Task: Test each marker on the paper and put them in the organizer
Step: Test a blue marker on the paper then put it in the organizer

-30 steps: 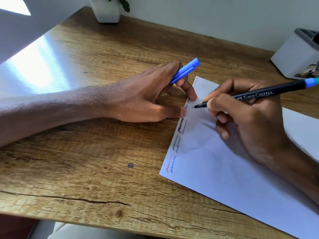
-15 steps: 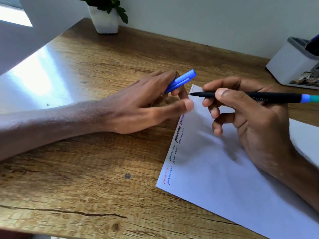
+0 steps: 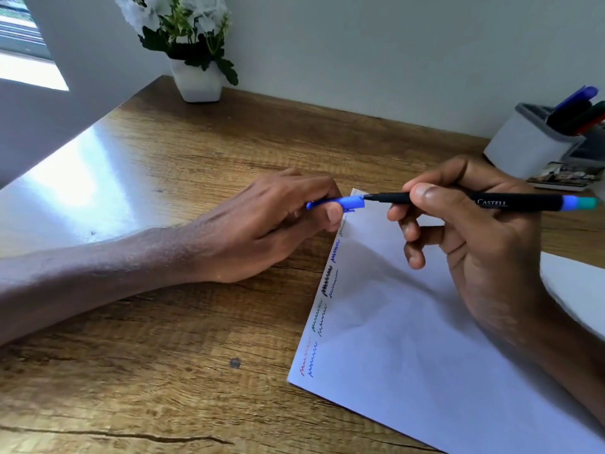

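Over the far corner of the paper (image 3: 425,348), seen from your head camera, your left hand (image 3: 258,224) pinches the blue cap (image 3: 348,202) between thumb and curled fingers, its open end facing your right hand (image 3: 471,234). That hand grips the black marker (image 3: 458,199) between thumb and forefinger, held level, its tip right at the cap's mouth; you cannot tell whether it has entered. Nearer you than both hands, coloured test squiggles (image 3: 327,290) run down the paper's left edge. Beyond your right hand the white organizer (image 3: 523,149) stands on the wooden desk (image 3: 170,339), with stored markers (image 3: 576,113) leaning inside it.
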### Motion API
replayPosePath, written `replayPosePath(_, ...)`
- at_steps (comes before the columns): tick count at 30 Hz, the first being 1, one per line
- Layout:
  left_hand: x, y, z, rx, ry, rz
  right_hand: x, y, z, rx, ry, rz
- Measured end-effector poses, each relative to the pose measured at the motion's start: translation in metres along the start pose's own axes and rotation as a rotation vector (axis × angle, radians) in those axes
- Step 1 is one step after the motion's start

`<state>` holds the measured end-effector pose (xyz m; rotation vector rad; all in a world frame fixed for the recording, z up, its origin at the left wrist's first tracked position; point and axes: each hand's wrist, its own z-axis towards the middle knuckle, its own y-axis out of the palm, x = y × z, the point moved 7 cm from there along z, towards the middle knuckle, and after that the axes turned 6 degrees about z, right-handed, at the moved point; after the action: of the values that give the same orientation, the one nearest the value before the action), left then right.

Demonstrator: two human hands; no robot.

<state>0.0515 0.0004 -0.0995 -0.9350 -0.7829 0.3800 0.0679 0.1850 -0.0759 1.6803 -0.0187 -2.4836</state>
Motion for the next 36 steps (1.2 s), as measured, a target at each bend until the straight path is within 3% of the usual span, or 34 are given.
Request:
replayPosePath(10, 0.005, 0.0, 0.0, 0.014, 0.054, 0.033, 0.002, 0.008, 0.002, -0.131, 0.035, -0.013)
replayPosePath(17, 0.004, -0.003, 0.0, 0.032, 0.029, -0.034, -0.005, -0.004, 0.005, -0.039, -0.02, 0.018)
replayPosePath(36, 0.003, -0.002, 0.0, 0.035, 0.021, -0.055, -0.005, -0.008, 0.007, -0.028, -0.042, -0.002)
